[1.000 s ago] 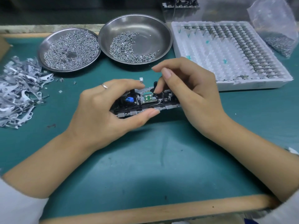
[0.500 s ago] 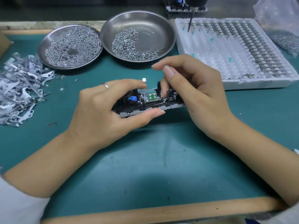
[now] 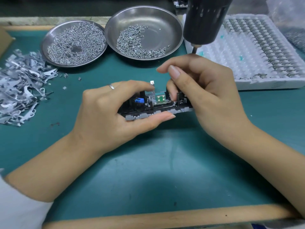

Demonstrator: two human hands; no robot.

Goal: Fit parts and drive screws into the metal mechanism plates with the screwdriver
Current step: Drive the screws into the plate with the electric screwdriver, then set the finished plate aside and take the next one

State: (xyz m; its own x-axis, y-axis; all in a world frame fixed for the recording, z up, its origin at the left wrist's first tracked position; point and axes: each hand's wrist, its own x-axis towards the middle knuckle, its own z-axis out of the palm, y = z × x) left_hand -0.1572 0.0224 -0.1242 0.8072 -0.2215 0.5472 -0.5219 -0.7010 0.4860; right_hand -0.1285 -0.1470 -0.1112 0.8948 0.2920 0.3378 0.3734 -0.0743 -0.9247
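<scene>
Now, from the head view, we are seeing the screwdriver [image 3: 204, 22] coming into frame over the mat's far edge. Our left hand [image 3: 109, 113] is gripping the mechanism plate [image 3: 155, 104] mid-mat while our right hand [image 3: 203, 96] is pinching a part into it; screwing is likely approaching.

Left hand [image 3: 105, 111] and right hand [image 3: 203, 90] close together, fingers curled, pinching.

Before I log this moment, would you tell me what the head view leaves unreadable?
- Right hand: its fingertips are tucked behind the mechanism, so any part pinched there is hidden.
- Screwdriver: top cut by the upper edge; bit tip hidden behind the right hand.
- Left hand covers the mechanism's left end.
- Screws in the dish: too small to tell type.
</scene>
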